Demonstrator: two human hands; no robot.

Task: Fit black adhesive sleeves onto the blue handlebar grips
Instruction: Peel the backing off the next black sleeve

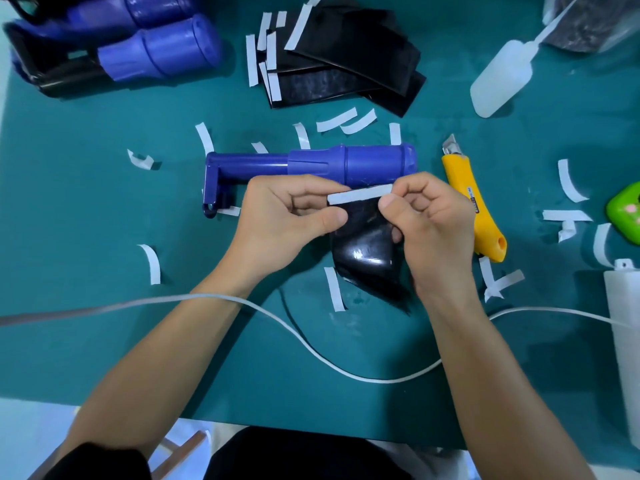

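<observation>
A blue handlebar grip (pixel 346 162) lies sideways on the green mat, just beyond my hands. In front of it both hands hold a glossy black adhesive sleeve (pixel 365 244) that curls downward. My left hand (pixel 287 220) pinches its left upper edge. My right hand (pixel 429 220) pinches the right end of the white backing strip (pixel 360 194) along the sleeve's top edge. A pile of black sleeves (pixel 346 60) with white strips lies at the back centre. More blue grips (pixel 162 53) are stacked at the back left.
A yellow utility knife (pixel 474 209) lies right of my right hand, blade out. A white squeeze bottle (pixel 502 74) lies at the back right, a green object (pixel 625 211) at the right edge. Several peeled white strips (pixel 334 289) litter the mat. A white cable (pixel 311 348) crosses near me.
</observation>
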